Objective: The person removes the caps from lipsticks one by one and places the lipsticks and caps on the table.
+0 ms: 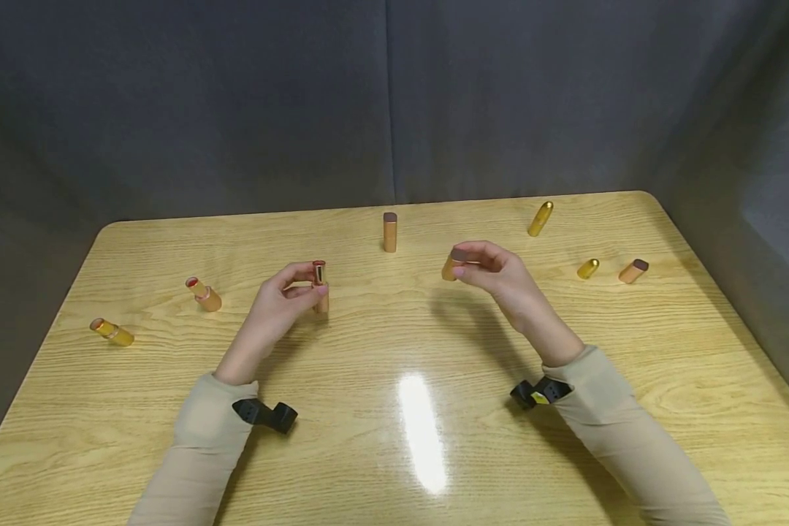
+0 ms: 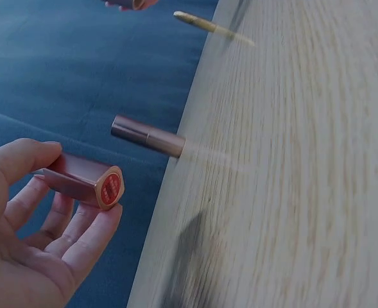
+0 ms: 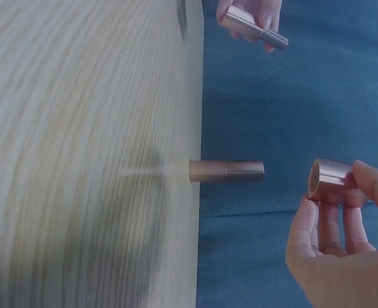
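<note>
A lipstick (image 1: 390, 232) stands behind the left hand (image 1: 275, 298) and right hand (image 1: 502, 277).

An uncapped, copper-toned lipstick tube (image 1: 320, 278) is held nearly upright left of centre in the frame, its narrower, shiny collar and reddish top pointing up. The left wrist view shows a red label (image 2: 111, 187) on its base. Right of centre, a separate copper cap (image 1: 451, 267) is held slightly tilted, brownish closed end up; its hollow mouth shows in the right wrist view.
</note>
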`<state>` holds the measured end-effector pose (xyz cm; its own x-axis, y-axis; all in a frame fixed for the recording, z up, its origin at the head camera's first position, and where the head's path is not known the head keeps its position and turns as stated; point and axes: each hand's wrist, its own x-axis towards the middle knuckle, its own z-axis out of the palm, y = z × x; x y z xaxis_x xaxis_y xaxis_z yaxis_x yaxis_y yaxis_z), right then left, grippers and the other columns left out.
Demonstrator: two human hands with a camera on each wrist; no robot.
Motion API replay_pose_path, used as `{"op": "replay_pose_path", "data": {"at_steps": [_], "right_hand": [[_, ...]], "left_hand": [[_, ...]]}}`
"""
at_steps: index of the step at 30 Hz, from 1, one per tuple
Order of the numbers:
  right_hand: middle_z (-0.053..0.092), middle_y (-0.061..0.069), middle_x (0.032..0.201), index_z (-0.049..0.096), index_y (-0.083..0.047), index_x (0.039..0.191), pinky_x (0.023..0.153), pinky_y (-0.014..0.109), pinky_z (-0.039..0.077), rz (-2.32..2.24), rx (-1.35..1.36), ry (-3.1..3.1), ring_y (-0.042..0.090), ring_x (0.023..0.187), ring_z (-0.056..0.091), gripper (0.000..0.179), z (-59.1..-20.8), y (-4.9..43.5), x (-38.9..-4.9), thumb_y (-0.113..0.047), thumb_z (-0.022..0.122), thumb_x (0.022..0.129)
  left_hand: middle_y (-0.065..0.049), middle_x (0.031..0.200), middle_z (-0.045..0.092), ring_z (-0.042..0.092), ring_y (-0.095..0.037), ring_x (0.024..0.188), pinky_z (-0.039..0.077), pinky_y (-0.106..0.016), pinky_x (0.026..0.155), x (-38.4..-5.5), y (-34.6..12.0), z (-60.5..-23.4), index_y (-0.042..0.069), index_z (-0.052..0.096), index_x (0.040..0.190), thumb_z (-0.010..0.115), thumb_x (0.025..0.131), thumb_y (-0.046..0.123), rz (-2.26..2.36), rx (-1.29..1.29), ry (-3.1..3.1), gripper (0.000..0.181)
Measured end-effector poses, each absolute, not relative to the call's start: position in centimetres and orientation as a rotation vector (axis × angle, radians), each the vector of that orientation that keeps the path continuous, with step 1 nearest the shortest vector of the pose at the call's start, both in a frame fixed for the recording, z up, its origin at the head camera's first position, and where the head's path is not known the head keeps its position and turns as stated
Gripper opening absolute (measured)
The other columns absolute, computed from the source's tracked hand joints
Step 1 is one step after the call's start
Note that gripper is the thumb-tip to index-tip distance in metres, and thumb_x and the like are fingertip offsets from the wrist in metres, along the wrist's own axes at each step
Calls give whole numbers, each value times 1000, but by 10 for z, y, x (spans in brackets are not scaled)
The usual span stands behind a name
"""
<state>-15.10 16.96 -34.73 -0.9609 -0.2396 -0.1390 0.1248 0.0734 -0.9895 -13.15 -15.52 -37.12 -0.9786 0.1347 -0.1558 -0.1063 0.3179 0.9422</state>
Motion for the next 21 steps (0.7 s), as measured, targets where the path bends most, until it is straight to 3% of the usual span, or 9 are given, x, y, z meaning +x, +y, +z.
{"op": "replay_pose_path", "data": {"at_steps": [8,21], "right_hand": [[62,-19,99,59,-27,105,85,14,48,-1944,-110,2139,1,94,59,26,-347,179,-152,-5,62,91],[62,-19,96,60,-26,105,82,14,49,-1904,-124,2210,2,93,58,25,-343,191,-154,-6,63,90]], "left_hand": [[-16,133,47,55,10,93,48,-18,82,-133,-163,-373,1,44,138,57,96,16,1749,-9,2379,47],[-13,129,51,57,8,89,47,-15,80,-137,-175,-379,3,46,136,58,95,22,1797,-86,2444,47]]}}
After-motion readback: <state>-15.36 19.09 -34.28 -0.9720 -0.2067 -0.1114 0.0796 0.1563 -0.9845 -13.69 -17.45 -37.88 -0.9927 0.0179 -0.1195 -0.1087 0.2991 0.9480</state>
